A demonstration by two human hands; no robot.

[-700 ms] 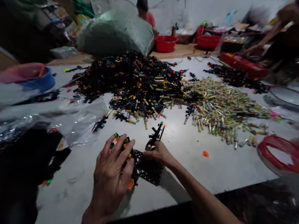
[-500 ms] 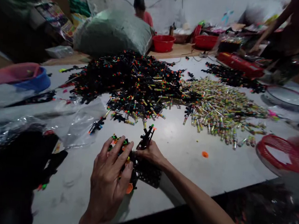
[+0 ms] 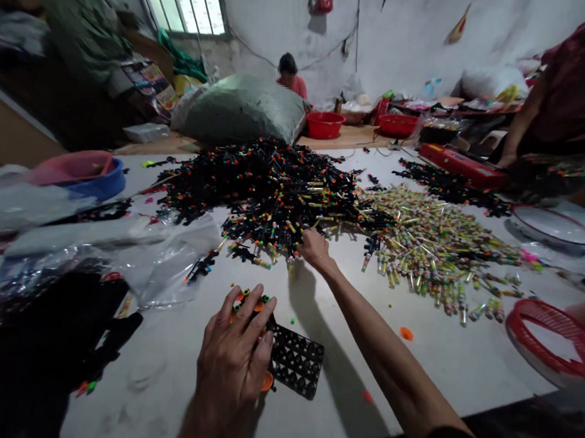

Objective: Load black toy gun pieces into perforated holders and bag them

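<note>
My left hand (image 3: 236,352) lies with its fingers spread over a cluster of small black pieces with orange and green parts. From under it a black tray (image 3: 297,359) with rows of round cups sticks out to the right. My right hand (image 3: 315,248) reaches to the front edge of a large pile of black toy pieces (image 3: 269,184) with orange tips. Its fingers look bent against the pile, and what they hold, if anything, is hidden. Right of that pile spreads a heap of small clear yellow-green tubes (image 3: 436,236).
At the right are a red basket (image 3: 555,337) and a round tray (image 3: 552,227); at the left, pink and blue basins (image 3: 95,175) and plastic bags (image 3: 169,257). An orange disc (image 3: 407,334) lies on the white table (image 3: 162,370). A person (image 3: 556,97) stands at the right, another (image 3: 292,75) sits behind a sack (image 3: 244,112).
My right hand has moved away from the tray, forward to the pile; the black toy gun it held no longer shows. My left hand stays over the pieces. The view has tilted up.
</note>
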